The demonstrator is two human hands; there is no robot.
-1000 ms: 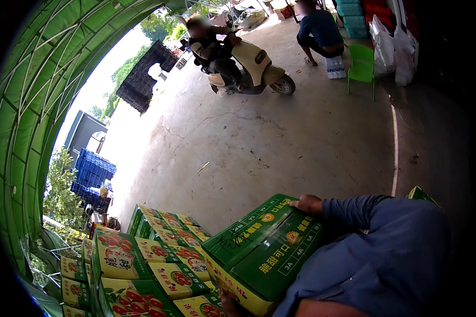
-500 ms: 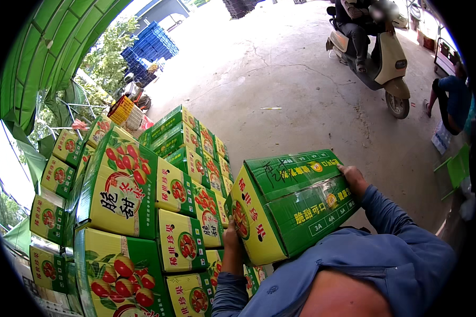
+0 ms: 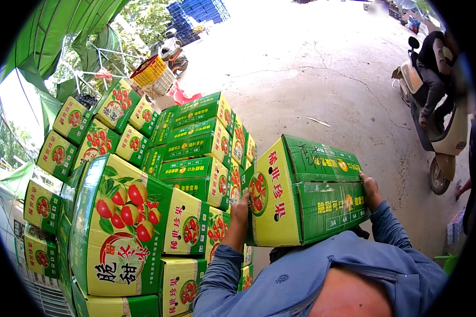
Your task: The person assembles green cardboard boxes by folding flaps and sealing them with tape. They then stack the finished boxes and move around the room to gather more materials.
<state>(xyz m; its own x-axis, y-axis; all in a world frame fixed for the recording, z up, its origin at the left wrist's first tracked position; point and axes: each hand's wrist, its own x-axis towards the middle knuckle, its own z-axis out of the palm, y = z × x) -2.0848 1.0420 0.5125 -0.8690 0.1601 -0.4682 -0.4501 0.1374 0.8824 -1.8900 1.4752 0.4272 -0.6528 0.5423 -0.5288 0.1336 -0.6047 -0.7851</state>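
Between my two hands is a green and yellow cardboard fruit box (image 3: 330,185), held up in front of my body. Its taped green top faces me, with dark handwriting at the far edge. My left hand (image 3: 239,214) presses against the yellow end, the fingers partly hidden by the box. At the opposite end my right hand (image 3: 372,190) grips the far right edge. Just left of the held box rise stacks of matching boxes (image 3: 124,227) printed with red fruit.
A scooter (image 3: 433,116) with a person on it stands at the right. Yellow crate (image 3: 149,71) and blue stacked crates (image 3: 198,16) sit beyond the stacks, near a green tarp canopy (image 3: 63,31). Concrete floor (image 3: 285,84) stretches ahead.
My view has swung to the right edge's opposite side, leftward, so the scooter sits farther right. The held box has turned slightly and stays between both hands.
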